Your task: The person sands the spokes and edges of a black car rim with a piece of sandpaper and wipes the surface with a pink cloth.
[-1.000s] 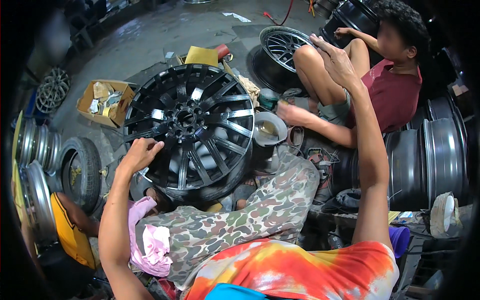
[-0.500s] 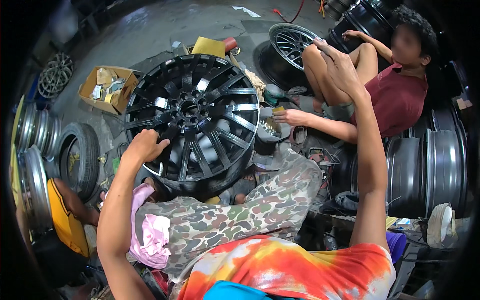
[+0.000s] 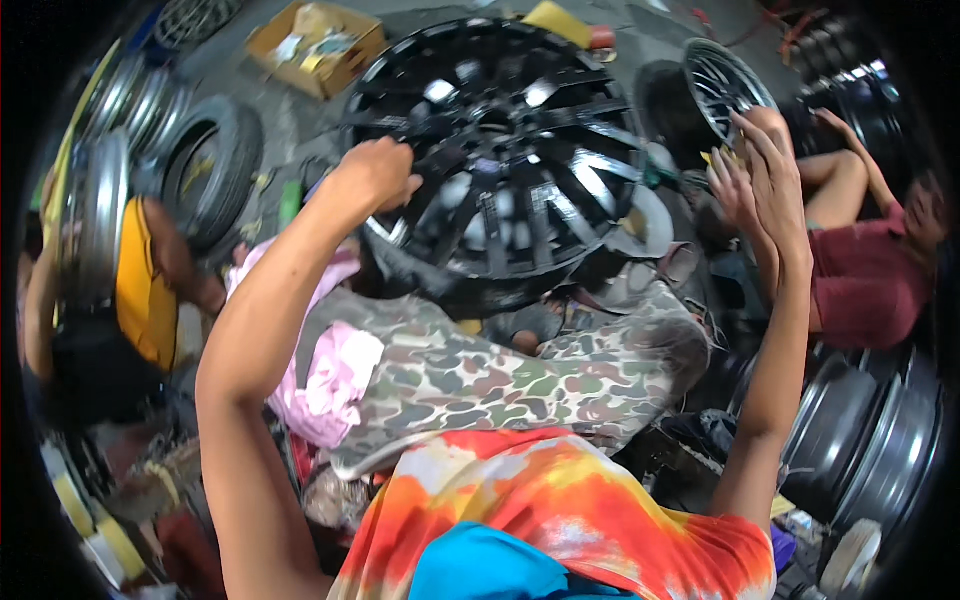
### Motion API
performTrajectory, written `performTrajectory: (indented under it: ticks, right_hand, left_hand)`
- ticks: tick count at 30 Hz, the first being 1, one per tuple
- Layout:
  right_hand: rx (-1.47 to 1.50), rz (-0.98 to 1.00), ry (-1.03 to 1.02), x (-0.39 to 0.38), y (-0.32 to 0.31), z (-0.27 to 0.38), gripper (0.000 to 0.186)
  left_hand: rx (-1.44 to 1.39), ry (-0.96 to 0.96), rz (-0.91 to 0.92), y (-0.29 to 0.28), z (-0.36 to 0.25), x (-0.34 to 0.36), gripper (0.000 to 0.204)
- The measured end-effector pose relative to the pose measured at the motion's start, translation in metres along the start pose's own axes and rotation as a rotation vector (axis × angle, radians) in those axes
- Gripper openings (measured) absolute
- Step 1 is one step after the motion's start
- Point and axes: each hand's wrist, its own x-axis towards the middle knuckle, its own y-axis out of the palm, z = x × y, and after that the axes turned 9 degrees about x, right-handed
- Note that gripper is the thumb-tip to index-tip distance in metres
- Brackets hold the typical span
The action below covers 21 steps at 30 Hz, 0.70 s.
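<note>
My left hand point(image 3: 378, 172) is at the near-left edge of a glossy black multi-spoke wheel rim point(image 3: 484, 129), fingers curled and partly hidden; what they grip, if anything, is unclear. My right hand point(image 3: 775, 185) is raised beyond the rim's right side, fingers stretched out and holding nothing. Just left of it, partly behind it, a co-worker's hand point(image 3: 732, 196) has a small yellow piece point(image 3: 709, 157) by its fingertips. A pale bucket point(image 3: 650, 225) sits at the rim's lower right. Pink cloth point(image 3: 334, 385) lies on my camouflage trousers.
A co-worker in maroon point(image 3: 865, 290) sits at right, near a silver-edged rim point(image 3: 720, 80) and stacked rims point(image 3: 840, 420). At left are a tyre point(image 3: 225, 185), silver rims point(image 3: 105, 200) and another person in yellow point(image 3: 145, 290). A cardboard box point(image 3: 275, 50) stands at top left.
The view has tipped, so the rim appears higher and farther right. The co-worker's hand has risen from beside the bucket to beside my right hand. My left hand stays at the rim's edge.
</note>
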Motion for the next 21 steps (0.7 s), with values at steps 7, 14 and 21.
performTrajectory:
  ticks: [7, 14, 21]
  right_hand:
    - [0.595, 0.106, 0.556, -0.006, 0.073, 0.101, 0.017]
    - [0.838, 0.245, 0.204, -0.011, 0.117, 0.217, 0.011]
    - [0.828, 0.325, 0.145, -0.006, 0.153, 0.264, 0.012]
  left_hand:
    - [-0.237, 0.095, 0.035, -0.012, -0.011, -0.012, 0.034]
    - [-0.149, 0.336, 0.120, 0.000, -0.047, -0.015, 0.040]
    - [-0.133, 0.381, -0.054, 0.015, -0.057, -0.017, 0.047]
